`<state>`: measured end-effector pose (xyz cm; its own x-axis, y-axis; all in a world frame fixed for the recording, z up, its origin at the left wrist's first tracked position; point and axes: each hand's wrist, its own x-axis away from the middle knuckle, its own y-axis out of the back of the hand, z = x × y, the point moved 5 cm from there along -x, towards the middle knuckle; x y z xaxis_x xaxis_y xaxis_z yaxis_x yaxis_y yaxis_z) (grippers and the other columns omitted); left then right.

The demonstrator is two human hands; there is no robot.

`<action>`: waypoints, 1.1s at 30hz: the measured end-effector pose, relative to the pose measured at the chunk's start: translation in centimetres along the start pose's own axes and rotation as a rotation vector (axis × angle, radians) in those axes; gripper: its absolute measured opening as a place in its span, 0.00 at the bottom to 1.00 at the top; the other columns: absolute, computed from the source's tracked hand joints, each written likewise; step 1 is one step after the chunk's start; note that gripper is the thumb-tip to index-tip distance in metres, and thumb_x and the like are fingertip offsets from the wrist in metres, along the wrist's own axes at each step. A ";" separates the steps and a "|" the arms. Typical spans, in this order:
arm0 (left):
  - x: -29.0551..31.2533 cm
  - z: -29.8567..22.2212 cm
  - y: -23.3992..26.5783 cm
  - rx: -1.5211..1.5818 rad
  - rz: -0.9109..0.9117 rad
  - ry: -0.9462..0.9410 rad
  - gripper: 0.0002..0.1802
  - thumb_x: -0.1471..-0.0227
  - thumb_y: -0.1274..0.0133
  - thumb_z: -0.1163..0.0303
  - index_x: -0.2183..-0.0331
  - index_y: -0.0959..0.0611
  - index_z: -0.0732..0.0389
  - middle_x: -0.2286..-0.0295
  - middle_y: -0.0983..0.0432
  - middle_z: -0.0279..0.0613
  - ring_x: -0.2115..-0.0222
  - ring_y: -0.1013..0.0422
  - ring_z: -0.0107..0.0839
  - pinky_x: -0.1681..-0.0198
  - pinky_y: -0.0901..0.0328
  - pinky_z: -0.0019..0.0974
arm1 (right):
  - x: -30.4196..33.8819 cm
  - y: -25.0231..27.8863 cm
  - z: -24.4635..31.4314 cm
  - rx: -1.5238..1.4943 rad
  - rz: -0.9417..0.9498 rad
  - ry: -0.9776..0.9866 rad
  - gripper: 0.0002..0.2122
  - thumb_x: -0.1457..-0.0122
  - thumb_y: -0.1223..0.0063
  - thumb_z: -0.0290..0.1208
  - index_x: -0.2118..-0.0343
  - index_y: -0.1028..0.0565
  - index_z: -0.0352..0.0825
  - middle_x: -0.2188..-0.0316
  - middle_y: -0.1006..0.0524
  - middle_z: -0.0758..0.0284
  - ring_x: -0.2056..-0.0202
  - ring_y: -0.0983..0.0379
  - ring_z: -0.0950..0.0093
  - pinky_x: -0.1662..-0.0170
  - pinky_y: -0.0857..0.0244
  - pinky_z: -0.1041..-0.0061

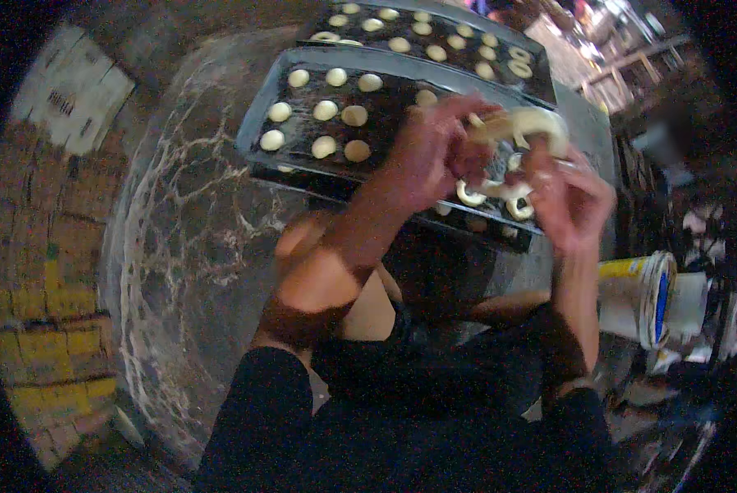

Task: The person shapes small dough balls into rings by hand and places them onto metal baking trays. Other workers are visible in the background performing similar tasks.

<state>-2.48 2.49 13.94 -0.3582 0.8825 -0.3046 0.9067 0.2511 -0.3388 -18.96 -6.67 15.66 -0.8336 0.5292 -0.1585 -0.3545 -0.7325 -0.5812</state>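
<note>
Over the right part of the near baking tray, the left hand and right hand hold a curved dough strip between bent fingers; one at each side seems to keep its arc open. Blur hides the exact grip. On the tray's left, dough balls sit apart, probably to avoid sticking; dough rings lie on its right.

No wording can be read: toward 10 o'clock, a pale panel bears a small dark marking (too blurred to make out), and near 3 o'clock a whitish bucket carries a yellow patch, also without legible characters.
</note>
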 end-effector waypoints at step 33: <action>-3.0 4.1 8.4 0.155 -0.349 0.415 0.13 0.43 0.47 0.64 0.59 0.20 0.59 0.69 0.19 0.40 0.67 0.23 0.31 0.62 0.29 0.35 | -16.1 16.6 -23.2 1.921 -0.134 -0.134 0.17 0.51 0.38 0.34 0.59 0.24 0.33 0.64 0.22 0.53 0.62 0.24 0.57 0.63 0.30 0.59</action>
<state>5.26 0.32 8.37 -0.4847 0.8481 0.2140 0.6956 0.5221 -0.4935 -1.56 -17.46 -10.00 -0.7548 0.6501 -0.0872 -0.2516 -0.1642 0.9538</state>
